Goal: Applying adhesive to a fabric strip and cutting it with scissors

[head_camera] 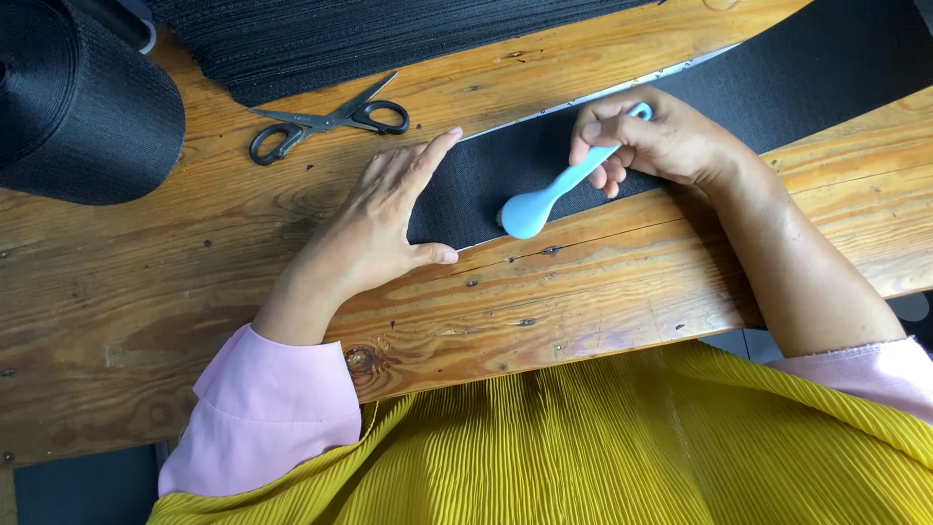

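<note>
I am looking down at my own two hands on a wooden table (146, 292), working on a wide black strip (544, 156) that runs diagonally from the upper right down toward the middle.

My right hand (651, 136) is curled shut around the handle of a pale blue tool (559, 190). Its rounded head rests at the strip's lower edge, close to the cut end. I cannot tell what kind of tip or blade sits under that head.

My left hand (384, 219) lies flat with fingers together and thumb spread out, holding nothing — it presses down right at the strip's end, fingertips along the end edge, thumb pointing toward the tool head.

What could go wrong, as I judge it: my left thumb is near the tool head, so a slip toward the left could catch it. If my flat hand eases off, the strip could slide or skew under the tool.

The strip lies between my hands, under the right one and touching the left — its end just right of my left palm.

Black scissors (326, 124) lie closed beyond my left hand, well apart from it.
</note>
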